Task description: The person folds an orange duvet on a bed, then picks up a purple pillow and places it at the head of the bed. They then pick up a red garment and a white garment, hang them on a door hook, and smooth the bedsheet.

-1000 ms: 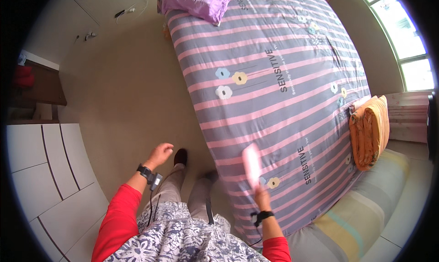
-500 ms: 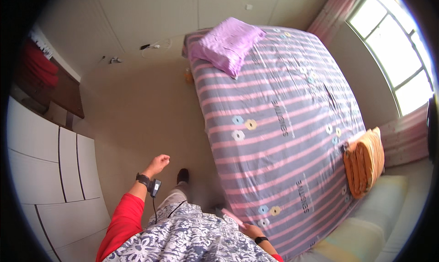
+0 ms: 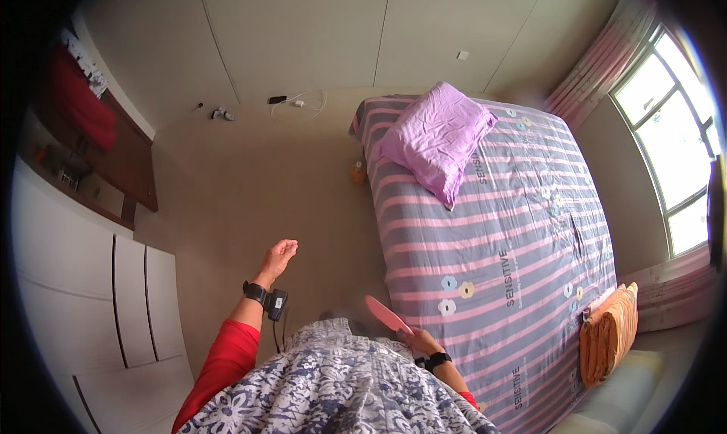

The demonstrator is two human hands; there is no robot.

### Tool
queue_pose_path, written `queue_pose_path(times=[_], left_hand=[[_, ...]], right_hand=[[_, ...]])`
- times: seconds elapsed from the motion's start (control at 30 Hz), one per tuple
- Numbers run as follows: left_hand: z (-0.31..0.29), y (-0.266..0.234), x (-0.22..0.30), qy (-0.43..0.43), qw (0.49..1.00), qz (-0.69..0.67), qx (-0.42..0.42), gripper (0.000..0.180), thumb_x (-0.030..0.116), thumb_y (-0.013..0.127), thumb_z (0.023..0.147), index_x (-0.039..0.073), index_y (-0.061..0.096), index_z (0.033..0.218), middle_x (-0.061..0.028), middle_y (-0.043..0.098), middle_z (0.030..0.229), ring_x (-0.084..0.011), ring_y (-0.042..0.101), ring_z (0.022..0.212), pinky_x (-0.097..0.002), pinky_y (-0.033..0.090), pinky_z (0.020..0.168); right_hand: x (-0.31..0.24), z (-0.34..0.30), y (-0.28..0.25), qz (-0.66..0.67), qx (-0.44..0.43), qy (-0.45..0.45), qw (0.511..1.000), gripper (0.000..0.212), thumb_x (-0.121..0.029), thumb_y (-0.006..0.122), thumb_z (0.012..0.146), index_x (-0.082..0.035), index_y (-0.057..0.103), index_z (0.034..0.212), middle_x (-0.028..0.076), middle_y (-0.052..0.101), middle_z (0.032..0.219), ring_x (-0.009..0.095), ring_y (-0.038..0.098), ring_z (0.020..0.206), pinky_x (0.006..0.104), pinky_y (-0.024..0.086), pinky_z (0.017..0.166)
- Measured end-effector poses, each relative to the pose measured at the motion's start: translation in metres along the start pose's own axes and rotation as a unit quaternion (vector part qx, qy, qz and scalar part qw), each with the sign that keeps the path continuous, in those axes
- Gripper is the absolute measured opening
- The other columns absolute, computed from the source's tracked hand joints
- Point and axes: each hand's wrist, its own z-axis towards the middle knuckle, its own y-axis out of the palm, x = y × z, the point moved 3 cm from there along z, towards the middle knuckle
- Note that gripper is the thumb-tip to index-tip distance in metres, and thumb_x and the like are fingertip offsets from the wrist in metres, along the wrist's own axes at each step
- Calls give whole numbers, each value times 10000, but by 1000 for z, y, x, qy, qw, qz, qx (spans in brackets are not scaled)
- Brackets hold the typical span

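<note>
My right hand [image 3: 425,342], with a black band at its wrist, grips a pink flat, paddle-shaped thing [image 3: 386,313] by its narrow end. The kind of tool cannot be made out. It is held at the near left edge of the bed [image 3: 485,229], whose sheet has grey and pink stripes with flowers. Over the floor hangs my left hand [image 3: 279,258], holding nothing, its fingers loosely stretched. A small black device [image 3: 276,304] is strapped at that wrist. On the bed's far left corner lies a crumpled purple pillow [image 3: 439,140].
A folded orange blanket [image 3: 608,335] sits at the bed's right edge. White cabinets [image 3: 91,282] stand on the left, near a brown shelf [image 3: 129,146]. Cables and a charger [image 3: 298,103] lie by the far wall. An orange bottle-like thing [image 3: 358,171] stands beside the bed.
The view has tilted up, so the room sits lower in the picture. The pink thing now shows more fully. My left hand's fingers have loosened from a closer curl.
</note>
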Motion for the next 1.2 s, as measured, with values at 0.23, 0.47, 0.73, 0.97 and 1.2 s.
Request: queue_pose_path(times=[0.23, 0.47, 0.73, 0.97, 1.2], left_hand=[[117, -56, 24, -20, 999, -16, 28, 294, 242, 580, 886, 102, 574, 1144, -17, 616, 1077, -101, 577, 907, -232, 431, 731], [160, -172, 39, -53, 972, -80, 215, 379, 331, 560, 885, 136, 533, 1209, -23, 575, 1180, -137, 548, 1025, -312, 392, 845], [335, -169, 106, -73, 992, -40, 97, 479, 432, 519, 893, 123, 487, 1258, -44, 529, 1239, -190, 482, 1153, -393, 345, 952], [483, 20, 181, -166, 872, -355, -294, 535, 426, 545, 873, -12, 520, 1179, -134, 594, 1112, -198, 528, 1100, -338, 446, 868], [542, 49, 176, -188, 952, -189, -149, 166, 199, 521, 871, 38, 546, 841, -56, 564, 740, -188, 602, 697, -309, 500, 640]], right_hand=[[-75, 117, -119, 147, 334, -48, 930, 162, -317, 534, 894, -157, 546, 914, -69, 394, 519, 59, 357, 380, 237, 280, 322], [-187, 240, -234, 159, 377, -169, 897, 198, -245, 534, 902, -113, 554, 1047, -94, 388, 617, 17, 357, 473, 194, 289, 397], [-463, 351, -203, 144, 179, -149, 962, 384, -373, 525, 905, -69, 561, 1137, 103, 643, 883, 183, 601, 813, 330, 467, 694], [-601, 406, -151, -99, 142, -351, 920, 450, -351, 547, 857, -40, 493, 1178, 239, 608, 915, 410, 590, 832, 469, 476, 734], [-403, 464, -329, 130, 413, -4, 901, 752, -472, 657, 756, -4, 417, 1294, 243, 475, 1247, 356, 424, 1182, 410, 330, 1004]])
